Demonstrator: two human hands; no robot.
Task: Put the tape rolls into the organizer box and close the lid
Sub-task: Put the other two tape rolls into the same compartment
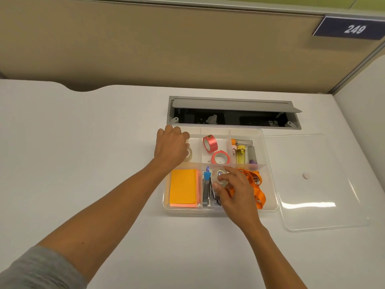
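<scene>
Two pink tape rolls (210, 142) lay in the organizer box (270, 184) near the desk's (83, 142) far edge, right hand (235, 190) pinching a clear tape roll (220, 176), left hand's (171, 148) grip hidden, lid (316, 184) alongside

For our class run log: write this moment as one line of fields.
left hand: on clear tape roll, back-left compartment | right hand: holds second clear tape roll over clear plastic organizer box | flat clear lid: off, right
</scene>
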